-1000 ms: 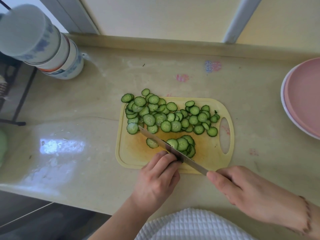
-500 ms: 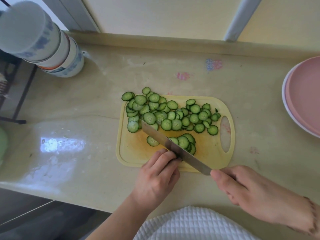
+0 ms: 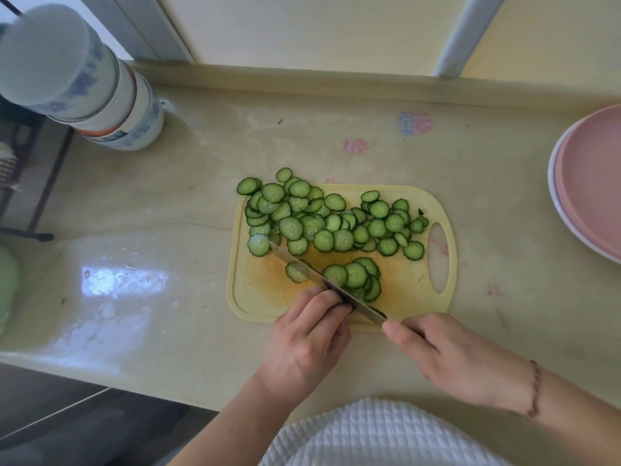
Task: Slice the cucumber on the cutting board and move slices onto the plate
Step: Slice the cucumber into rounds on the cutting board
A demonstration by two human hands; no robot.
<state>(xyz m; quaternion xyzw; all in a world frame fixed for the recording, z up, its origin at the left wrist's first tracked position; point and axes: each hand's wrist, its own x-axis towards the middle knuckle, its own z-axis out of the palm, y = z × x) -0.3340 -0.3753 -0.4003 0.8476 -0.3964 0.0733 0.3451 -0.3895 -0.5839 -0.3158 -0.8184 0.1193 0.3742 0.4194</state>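
Glossy stone counter (image 3: 141, 297), matt plastic cutting board (image 3: 413, 290)

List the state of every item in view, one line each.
Yellow plastic cutting board: flat on counter, covered in slices.
Green cucumber slices: cut, piled on board.
Steel knife: blade down, mid-cut.
Left hand: fingers curled, steadying cucumber end.
Right hand: gripping knife handle.
Pink round plate: bare.
Stacked ceramic bowls: upside down.

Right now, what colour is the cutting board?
Pale yellow, with an orange-brown stain near the knife; the cutting board shows best in the head view.
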